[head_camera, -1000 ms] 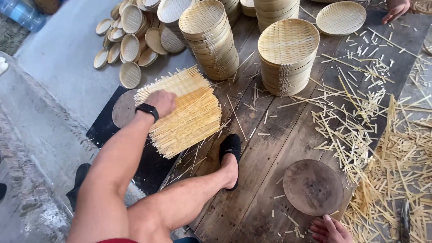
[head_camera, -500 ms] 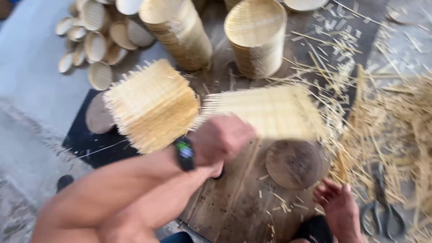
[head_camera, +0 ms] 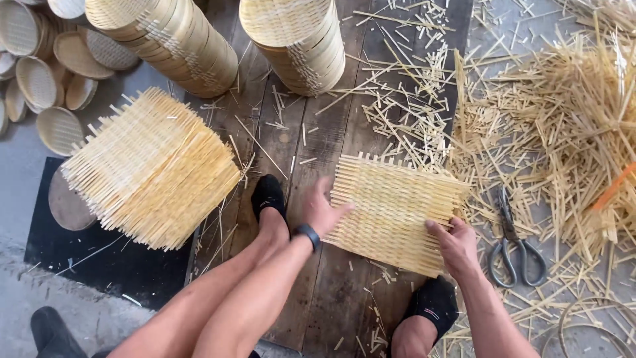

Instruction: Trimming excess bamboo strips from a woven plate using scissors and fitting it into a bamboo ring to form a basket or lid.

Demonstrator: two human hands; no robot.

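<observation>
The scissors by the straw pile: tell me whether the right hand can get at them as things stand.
Probably yes. The scissors lie flat on the boards just beside the right hand, with only loose straw offcuts around them. But that hand is busy holding the woven mat, so it must let go first.

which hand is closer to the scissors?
Right. The right hand grips the woven bamboo mat just left of the scissors; the left hand is at the mat's far edge.

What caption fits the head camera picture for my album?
Both hands, left hand and right hand, press a woven bamboo mat onto wooden planks beside scissors.
</observation>
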